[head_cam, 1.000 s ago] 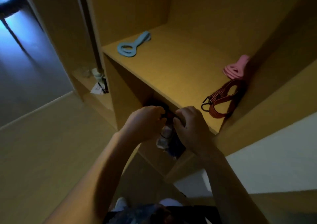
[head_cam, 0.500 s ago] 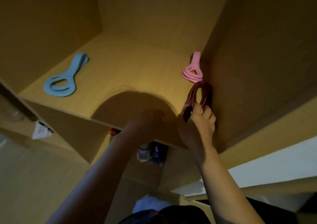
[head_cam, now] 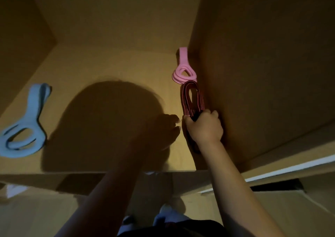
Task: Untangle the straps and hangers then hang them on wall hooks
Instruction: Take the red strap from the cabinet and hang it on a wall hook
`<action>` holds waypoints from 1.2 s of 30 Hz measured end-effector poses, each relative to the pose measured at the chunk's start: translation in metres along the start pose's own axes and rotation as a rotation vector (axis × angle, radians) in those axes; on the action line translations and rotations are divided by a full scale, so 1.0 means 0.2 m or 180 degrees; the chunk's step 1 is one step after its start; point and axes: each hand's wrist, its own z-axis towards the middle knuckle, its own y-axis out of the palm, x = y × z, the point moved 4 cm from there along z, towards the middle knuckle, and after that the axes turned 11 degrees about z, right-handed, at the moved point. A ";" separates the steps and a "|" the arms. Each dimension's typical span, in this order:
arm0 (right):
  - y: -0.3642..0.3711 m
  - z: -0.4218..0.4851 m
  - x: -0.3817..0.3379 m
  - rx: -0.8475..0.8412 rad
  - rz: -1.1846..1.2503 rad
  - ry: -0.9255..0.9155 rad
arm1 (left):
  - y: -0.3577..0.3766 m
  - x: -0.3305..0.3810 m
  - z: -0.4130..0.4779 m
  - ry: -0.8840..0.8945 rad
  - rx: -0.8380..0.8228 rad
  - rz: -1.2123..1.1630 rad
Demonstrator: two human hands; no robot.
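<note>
A dark red strap bundle (head_cam: 192, 99) lies on the wooden shelf (head_cam: 116, 69) against its right wall. My right hand (head_cam: 204, 126) grips the near end of this bundle. Just left of it, in deep shadow, my left hand (head_cam: 163, 129) hovers with fingers loosely curled and holds nothing that I can see. A pink strap loop (head_cam: 183, 68) lies behind the red bundle by the same wall. Far to the left on the shelf lies a light blue strap loop (head_cam: 25, 126).
The shelf's right side panel (head_cam: 253, 73) stands close beside my right hand. The shelf's front edge (head_cam: 90, 172) runs under my forearms. Below it, a lower compartment and pale floor show dimly. My head's shadow darkens the shelf's middle.
My view has moved closer over the shelf. Both hands left the dark items below the shelf; my right hand took hold of the red strap bundle and my left hand moved up beside it.
</note>
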 end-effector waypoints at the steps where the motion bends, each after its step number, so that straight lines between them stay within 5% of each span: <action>1: 0.01 0.00 -0.01 0.0006 -0.0076 0.0066 | 0.01 -0.03 0.00 0.0069 0.0010 -0.0021; 8: 0.08 -0.10 -0.05 0.0279 -0.0315 -0.0052 | 0.00 -0.14 -0.02 0.0494 0.0071 -0.0419; 14: 0.09 -0.29 -0.05 0.0477 0.0015 -0.0294 | 0.06 -0.15 -0.06 0.0113 -0.0858 -0.1867; 23: 0.04 -0.69 0.07 0.0748 0.0518 -0.0205 | 0.12 0.02 -0.30 0.0053 -0.1393 -0.3484; 36: -0.16 -1.38 0.63 0.1185 0.1728 0.0962 | 0.42 0.49 -0.85 0.1054 -0.2131 -0.2595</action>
